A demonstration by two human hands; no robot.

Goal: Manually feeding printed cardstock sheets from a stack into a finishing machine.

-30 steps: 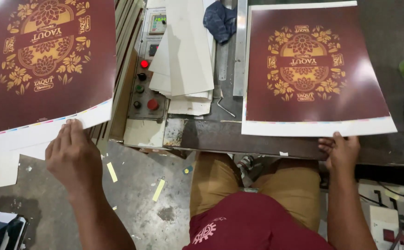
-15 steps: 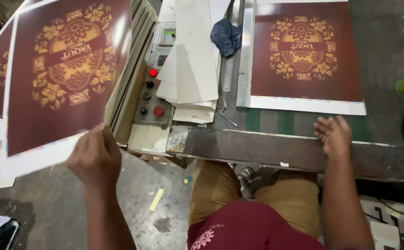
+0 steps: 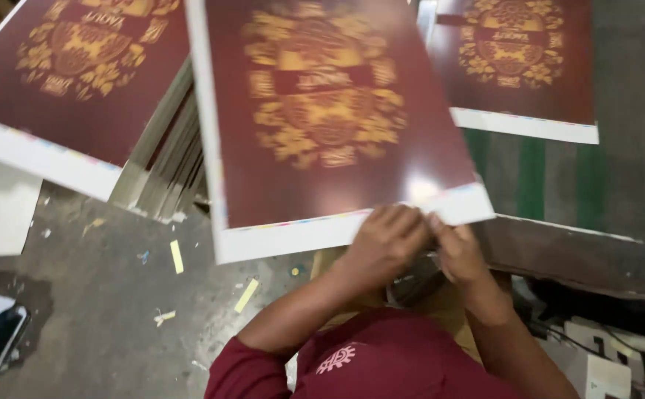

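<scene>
While both hands pinched its white lower margin, the left hand [image 3: 383, 244] and right hand [image 3: 459, 251] held a glossy maroon rectangular sheet [image 3: 330, 125] with gold ornament, tilted above the speckled concrete floor [image 3: 100, 295] between similar printed stacks [image 3: 78, 66].

Dim indoor light; glare on the held sheet [image 3: 322, 125], perhaps motion-blurred; floor shadowed

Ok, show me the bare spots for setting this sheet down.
Both hands, left hand and right hand, pinch the held sheet. Bare: the green-striped bed below the right-hand sheet. The floor is scrap-littered; the left stack is taken.
</scene>
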